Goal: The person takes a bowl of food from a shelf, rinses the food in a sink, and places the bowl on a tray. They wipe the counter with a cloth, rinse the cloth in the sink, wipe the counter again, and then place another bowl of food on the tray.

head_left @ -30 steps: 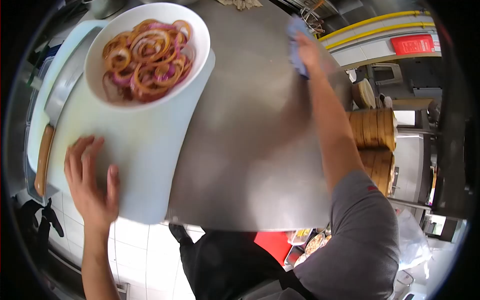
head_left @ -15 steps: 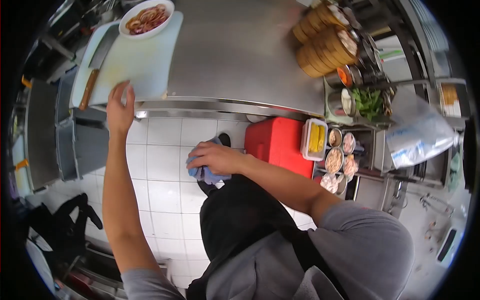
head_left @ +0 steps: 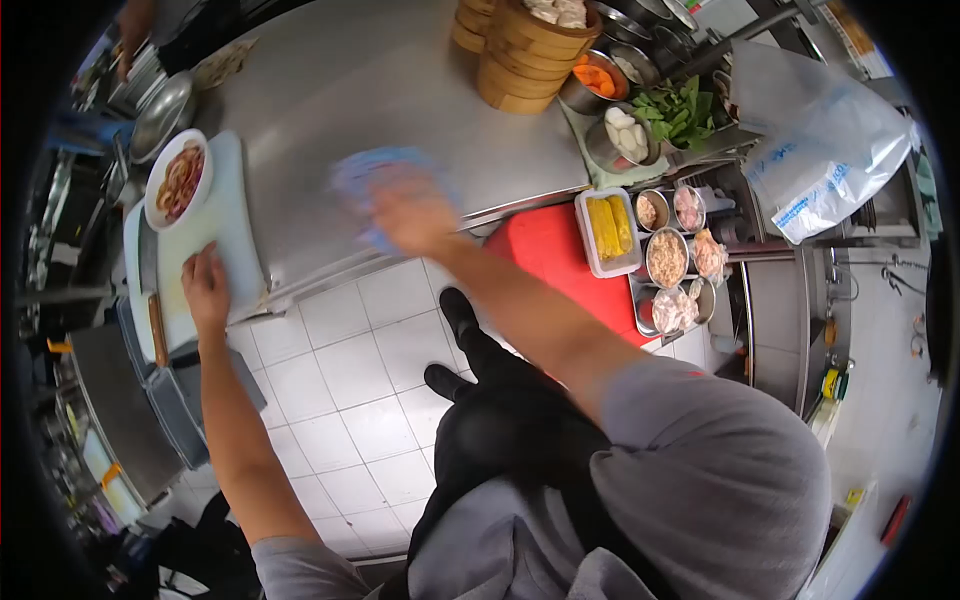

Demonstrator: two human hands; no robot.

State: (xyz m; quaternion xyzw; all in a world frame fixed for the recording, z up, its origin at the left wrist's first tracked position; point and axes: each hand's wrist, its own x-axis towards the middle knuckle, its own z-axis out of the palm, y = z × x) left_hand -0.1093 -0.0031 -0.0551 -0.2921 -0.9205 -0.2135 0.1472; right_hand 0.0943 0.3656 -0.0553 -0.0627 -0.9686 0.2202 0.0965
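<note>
A blue cloth [head_left: 378, 180] lies under my right hand [head_left: 410, 212] on the steel counter [head_left: 320, 90], near its front edge; both are blurred by motion. My left hand [head_left: 206, 285] rests on the white cutting board [head_left: 225, 230], its fingers apart and nothing held. To its left a knife with a wooden handle [head_left: 157, 330] lies along the board. A white bowl of sliced red onion or meat [head_left: 180, 185] stands on the far part of the board.
Bamboo steamers [head_left: 520, 65] stand at the counter's far right, beside metal pots and green leaves [head_left: 675, 112]. A red box [head_left: 560, 265] carries a tub of yellow food [head_left: 608, 232] and several small bowls. A metal bowl [head_left: 163, 118] and another person's hand [head_left: 130, 35] are at upper left.
My right hand has moved with the cloth from above the floor up onto the counter. The view has shifted, and my left hand is still at the board.
</note>
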